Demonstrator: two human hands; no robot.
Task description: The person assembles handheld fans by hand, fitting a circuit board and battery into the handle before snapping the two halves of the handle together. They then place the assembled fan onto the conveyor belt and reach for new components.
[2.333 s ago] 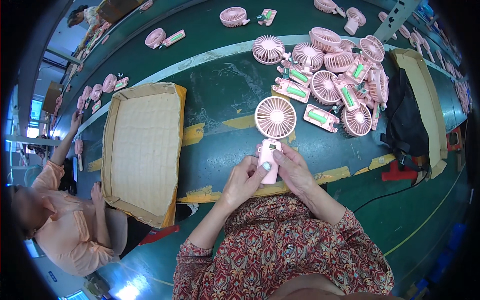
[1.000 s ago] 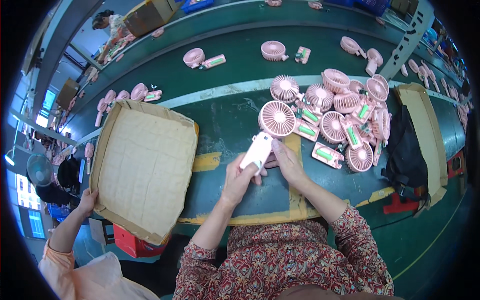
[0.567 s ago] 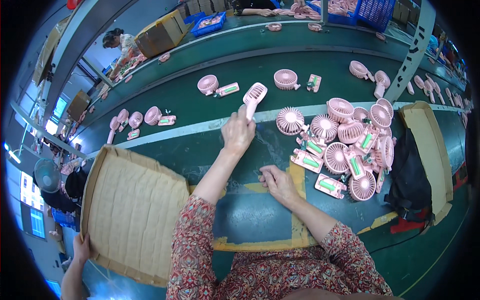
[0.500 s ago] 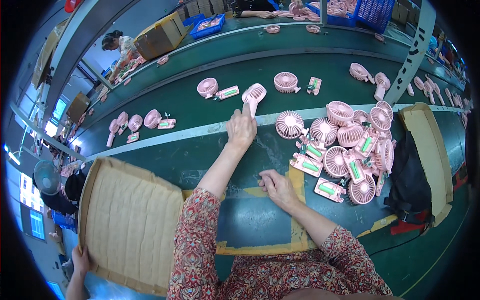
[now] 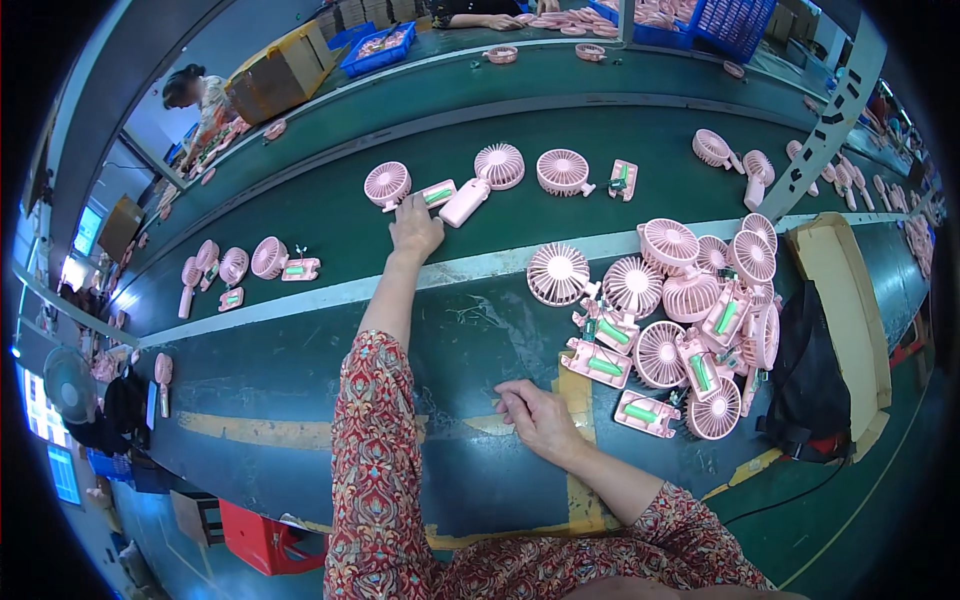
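Observation:
My left hand (image 5: pixel 415 232) reaches over the belt's near rail, fingers stretched out at a pink round fan head (image 5: pixel 387 183) and its open handle half with a green battery (image 5: pixel 438 193). The fingertips touch or nearly touch these parts; the exact contact is hidden. Just to the right, a handheld fan with a closed pink handle (image 5: pixel 465 203) lies on the belt, apart from the hand. My right hand (image 5: pixel 540 418) rests loosely curled on the worktable (image 5: pixel 480 480), with nothing visible in it. Beyond it sits a heap of pink fan heads (image 5: pixel 660 353) and battery handle halves (image 5: pixel 645 413).
More fan parts lie along the green belt (image 5: pixel 330 215), among them a fan head (image 5: pixel 562 172) and a circuit-side handle half (image 5: pixel 622 180). A black bag (image 5: pixel 808 375) and cardboard tray (image 5: pixel 850 330) stand at right, a red stool (image 5: pixel 262 538) lower left. People work across the belt.
My left hand has let go of the handheld fan, which now lies on the belt, and has moved left. The cardboard tray at left, held by another person's hand, is gone from view.

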